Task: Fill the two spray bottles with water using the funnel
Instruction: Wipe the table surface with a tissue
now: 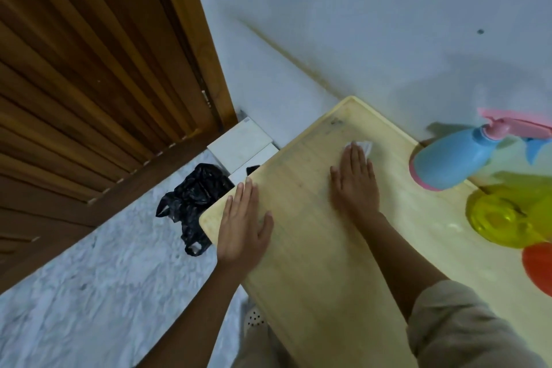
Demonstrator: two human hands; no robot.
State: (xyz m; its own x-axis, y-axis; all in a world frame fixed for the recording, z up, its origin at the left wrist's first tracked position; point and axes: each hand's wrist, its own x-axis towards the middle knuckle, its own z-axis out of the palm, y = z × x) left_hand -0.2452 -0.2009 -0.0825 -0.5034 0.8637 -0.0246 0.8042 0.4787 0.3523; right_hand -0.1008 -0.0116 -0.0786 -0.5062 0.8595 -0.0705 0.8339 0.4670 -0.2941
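Observation:
A blue spray bottle (pixel 451 158) with a pink trigger head stands at the table's far right, near the wall. In front of it sits a translucent yellow bottle (pixel 504 218), and an orange object (pixel 539 269) is cut off by the right edge. My right hand (pixel 355 179) lies flat on the pale wooden table (pixel 313 263), fingers straight, pressing a white tissue (pixel 363 145) that shows past the fingertips. My left hand (pixel 243 221) rests flat with straight fingers on the table's left edge. No funnel can be made out.
A wooden slatted door (pixel 89 69) fills the left. A black plastic bag (pixel 194 200) lies on the marble floor beside the table's left corner. White tiles (pixel 242 143) lean at the wall corner. The white wall runs behind the table.

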